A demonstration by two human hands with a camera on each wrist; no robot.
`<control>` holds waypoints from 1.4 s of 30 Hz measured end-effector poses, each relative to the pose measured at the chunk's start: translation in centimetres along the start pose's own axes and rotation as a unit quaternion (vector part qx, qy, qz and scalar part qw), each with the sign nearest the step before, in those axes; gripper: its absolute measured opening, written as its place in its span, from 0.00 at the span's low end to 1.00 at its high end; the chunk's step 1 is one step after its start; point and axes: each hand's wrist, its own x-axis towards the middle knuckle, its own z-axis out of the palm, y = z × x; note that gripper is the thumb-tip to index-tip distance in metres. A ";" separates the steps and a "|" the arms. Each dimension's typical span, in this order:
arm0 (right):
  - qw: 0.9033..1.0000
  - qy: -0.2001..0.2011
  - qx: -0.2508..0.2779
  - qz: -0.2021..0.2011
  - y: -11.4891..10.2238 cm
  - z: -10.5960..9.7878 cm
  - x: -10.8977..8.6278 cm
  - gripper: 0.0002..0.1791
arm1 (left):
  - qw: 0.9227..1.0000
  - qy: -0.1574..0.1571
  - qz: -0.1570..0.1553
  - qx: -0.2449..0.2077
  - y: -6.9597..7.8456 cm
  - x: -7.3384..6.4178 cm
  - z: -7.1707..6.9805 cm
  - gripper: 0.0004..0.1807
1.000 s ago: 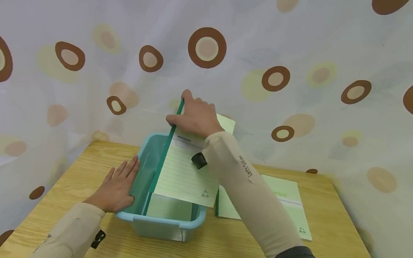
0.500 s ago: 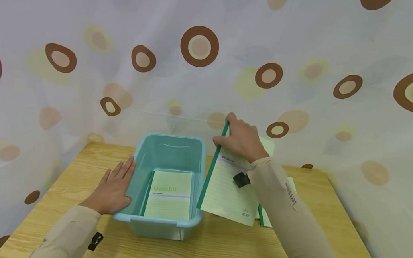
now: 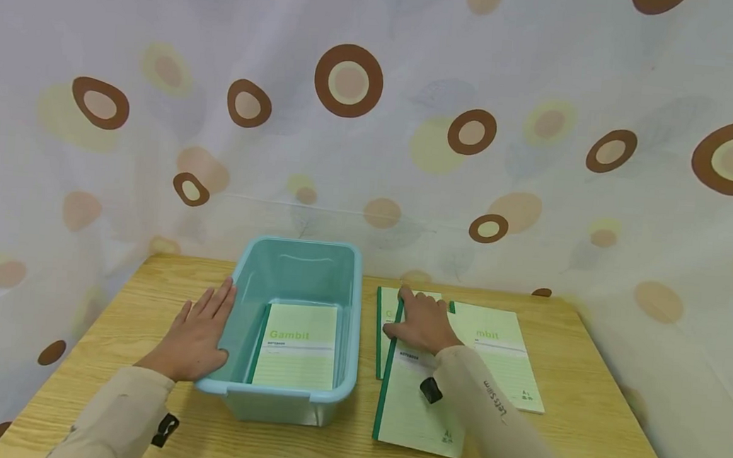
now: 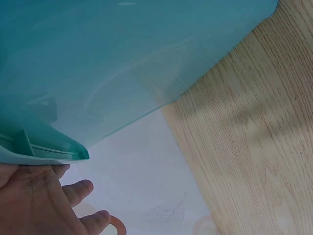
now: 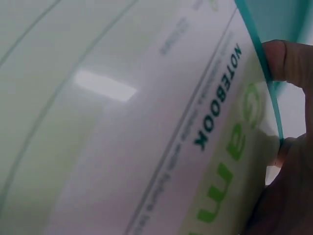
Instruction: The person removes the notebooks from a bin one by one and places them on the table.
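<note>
A pale green notebook (image 3: 414,413) with a dark green spine is held by my right hand (image 3: 424,324), whose thumb and fingers pinch its spine edge near the top. The right wrist view shows that grip at the spine, with the printed cover (image 5: 161,127) close to the camera. It lies low over the table, partly covering other notebooks; whether it touches them I cannot tell. My left hand (image 3: 193,337) rests with straight fingers against the left rim of a light blue plastic bin (image 3: 353,327). Inside the bin lies another notebook (image 3: 300,359), face up.
To the bin's right, one notebook (image 3: 384,333) shows behind the held one, and another (image 3: 504,356) lies slightly turned farther right. The wooden table (image 3: 590,415) ends at the back against a patterned cloth (image 3: 403,168).
My right hand has carried the notebook from above the bin to the right and down over the table, uncovering the notebook in the bin. My left hand stays at the bin's rim.
</note>
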 end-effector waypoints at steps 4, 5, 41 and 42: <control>1.000 -0.023 0.002 -0.003 0.5 2.5 -0.4 0.30 | 1.000 0.003 -0.001 0.001 -0.1 0.0 0.1 0.48; 1.000 -0.027 0.005 -0.005 0.6 3.0 -0.5 0.31 | 1.000 0.003 -0.001 0.001 -0.1 0.0 0.1 0.48; 0.998 -0.056 0.008 -0.028 0.6 8.2 -3.3 0.34 | 1.000 -0.003 0.001 -0.002 -0.1 0.0 0.1 0.48; 0.998 -0.053 0.006 -0.029 0.6 8.2 -3.3 0.34 | 1.000 -0.003 0.000 -0.001 -0.1 0.1 0.1 0.48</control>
